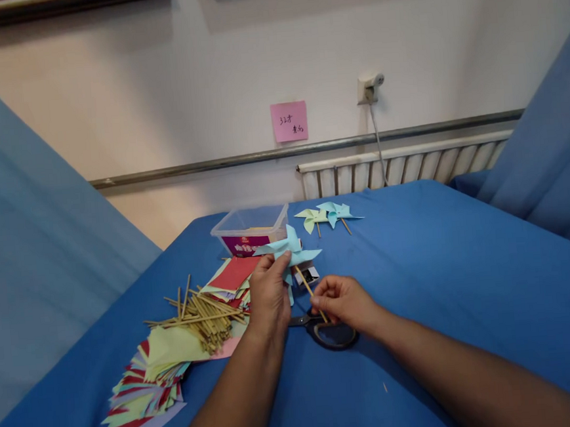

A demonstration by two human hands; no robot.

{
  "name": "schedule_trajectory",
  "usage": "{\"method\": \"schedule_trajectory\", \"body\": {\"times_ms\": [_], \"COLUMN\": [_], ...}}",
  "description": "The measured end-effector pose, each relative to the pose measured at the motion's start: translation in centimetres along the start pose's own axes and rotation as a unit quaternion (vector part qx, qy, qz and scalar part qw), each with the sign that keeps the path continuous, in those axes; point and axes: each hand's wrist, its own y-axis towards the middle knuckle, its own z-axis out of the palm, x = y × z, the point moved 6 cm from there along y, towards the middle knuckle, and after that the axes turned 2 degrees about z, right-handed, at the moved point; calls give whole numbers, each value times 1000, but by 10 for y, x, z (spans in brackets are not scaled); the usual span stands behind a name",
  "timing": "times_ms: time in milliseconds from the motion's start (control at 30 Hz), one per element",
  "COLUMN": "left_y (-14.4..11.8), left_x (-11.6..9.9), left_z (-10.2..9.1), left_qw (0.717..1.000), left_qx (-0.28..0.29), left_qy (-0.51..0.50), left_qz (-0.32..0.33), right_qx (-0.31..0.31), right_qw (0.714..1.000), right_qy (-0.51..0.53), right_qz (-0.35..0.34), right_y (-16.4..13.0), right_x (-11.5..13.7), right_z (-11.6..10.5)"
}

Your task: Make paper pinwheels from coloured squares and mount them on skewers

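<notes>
My left hand pinches the light blue paper pinwheel by its head, above the blue cloth. My right hand grips the thin wooden stick that runs down from the pinwheel. Black-handled scissors lie on the cloth right under my right hand. A small dark box sits just behind the stick.
Two finished pinwheels, a yellow-green pinwheel and a blue pinwheel, lie farther back. A clear plastic tub stands at the back left. A pile of wooden sticks and stacks of coloured paper cover the left. The blue-covered table meets a wall with a radiator.
</notes>
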Motion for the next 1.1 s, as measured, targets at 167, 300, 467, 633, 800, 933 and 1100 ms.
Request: {"method": "schedule_trajectory", "body": {"times_ms": [167,300,467,633,800,933,1100], "left_y": [2,0,-3,-6,-9,-10,-13], "left_x": [-6,-1,12,25,34,36,40], "left_z": [-2,4,5,6,8,9,10], "left_qw": [999,999,993,984,974,969,962], "left_qx": [-18,32,52,86,122,126,127], "left_qy": [-27,-19,38,94,132,151,173], "left_qz": [5,-35,-103,-123,-138,-150,-170], "right_qx": [-10,-70,-318,-426,-452,-461,-465], "right_qw": [998,994,914,834,778,752,738], "right_qy": [-58,-81,-252,-347,-420,-448,-462], "right_qz": [-14,-36,-27,42,115,146,161], "right_y": [1,4,21,40,55,68,82], "right_x": [-4,6,27,37,35,35,36], "right_z": [1,-14,-99,-183,-216,-227,-235]}}
